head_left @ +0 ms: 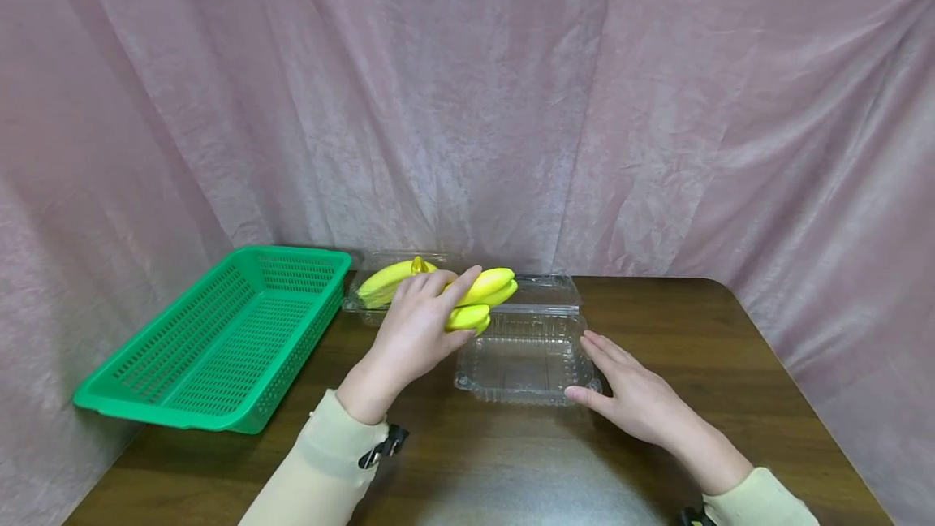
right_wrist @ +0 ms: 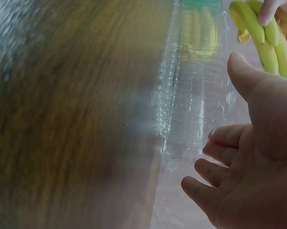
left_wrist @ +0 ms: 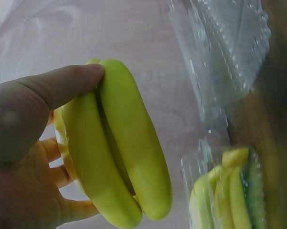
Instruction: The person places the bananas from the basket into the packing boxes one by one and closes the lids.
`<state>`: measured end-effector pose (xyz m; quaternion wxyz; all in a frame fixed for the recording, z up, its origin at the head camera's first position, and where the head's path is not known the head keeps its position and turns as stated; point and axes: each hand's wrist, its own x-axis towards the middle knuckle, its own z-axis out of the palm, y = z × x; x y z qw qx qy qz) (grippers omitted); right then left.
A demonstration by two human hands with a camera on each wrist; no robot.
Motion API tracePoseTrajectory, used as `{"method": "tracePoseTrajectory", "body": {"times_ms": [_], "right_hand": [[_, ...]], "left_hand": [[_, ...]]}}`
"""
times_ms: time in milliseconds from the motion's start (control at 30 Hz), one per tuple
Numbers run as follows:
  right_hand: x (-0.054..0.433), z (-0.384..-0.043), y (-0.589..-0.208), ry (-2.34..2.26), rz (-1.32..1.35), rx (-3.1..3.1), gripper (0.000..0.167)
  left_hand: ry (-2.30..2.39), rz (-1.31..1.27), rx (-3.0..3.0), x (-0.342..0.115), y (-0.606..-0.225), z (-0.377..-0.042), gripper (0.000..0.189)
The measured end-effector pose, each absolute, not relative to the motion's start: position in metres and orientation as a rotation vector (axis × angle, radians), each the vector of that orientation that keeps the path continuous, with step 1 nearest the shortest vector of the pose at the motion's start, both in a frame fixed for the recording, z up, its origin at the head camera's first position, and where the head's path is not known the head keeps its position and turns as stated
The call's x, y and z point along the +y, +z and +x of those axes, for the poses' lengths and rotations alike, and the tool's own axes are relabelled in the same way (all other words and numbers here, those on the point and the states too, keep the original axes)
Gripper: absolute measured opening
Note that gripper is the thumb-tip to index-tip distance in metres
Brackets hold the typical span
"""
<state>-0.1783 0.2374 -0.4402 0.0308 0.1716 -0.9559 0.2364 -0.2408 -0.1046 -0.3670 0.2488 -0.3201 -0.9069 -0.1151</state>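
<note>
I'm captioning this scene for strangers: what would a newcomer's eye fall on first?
Probably the bright yellow banana bunch, gripped by the left hand near the middle of the head view. Next might come the large green plastic basket on the left of the wooden table, then the open clear clamshell container beside the right hand.

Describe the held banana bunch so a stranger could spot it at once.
On the brown table, find the green basket; right of it in the head view, the left hand grips the banana bunch. Unlike the neighbouring bunch inside a clear container, this one is held above the table.
</note>
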Motion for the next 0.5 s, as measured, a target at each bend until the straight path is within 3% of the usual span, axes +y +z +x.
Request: {"method": "tracePoseTrajectory", "body": {"times_ms": [500], "right_hand": [[0.237, -0.179, -0.440, 0.718, 0.531, -2.933, 0.093]], "left_hand": [[-0.352, -0.941, -2.471, -0.072, -0.377, -0.235, 0.091]]}}
